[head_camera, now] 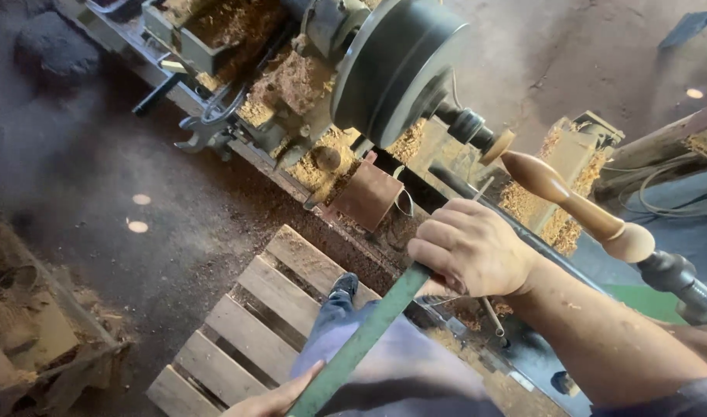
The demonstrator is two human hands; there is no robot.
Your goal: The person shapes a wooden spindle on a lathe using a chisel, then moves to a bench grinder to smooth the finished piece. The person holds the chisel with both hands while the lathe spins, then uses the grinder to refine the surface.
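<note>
Green tool handle (361, 340) gripped by both hands, sawdust-filled tray (214, 31) beyond.

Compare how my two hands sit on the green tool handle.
The right hand wraps over the upper end of the green handle, knuckles up, beside the lathe's rest; the left hand sits at the lower end, at the frame's bottom edge. The right hand shows whole and closed; the left is mostly cut off, with only a few fingers against the handle. Both are bare and touch the same handle.

Dirt floor (98, 154), wooden pallet (253, 324) lying on it, lathe bed (292, 166) heaped with sawdust (292, 81)
</note>
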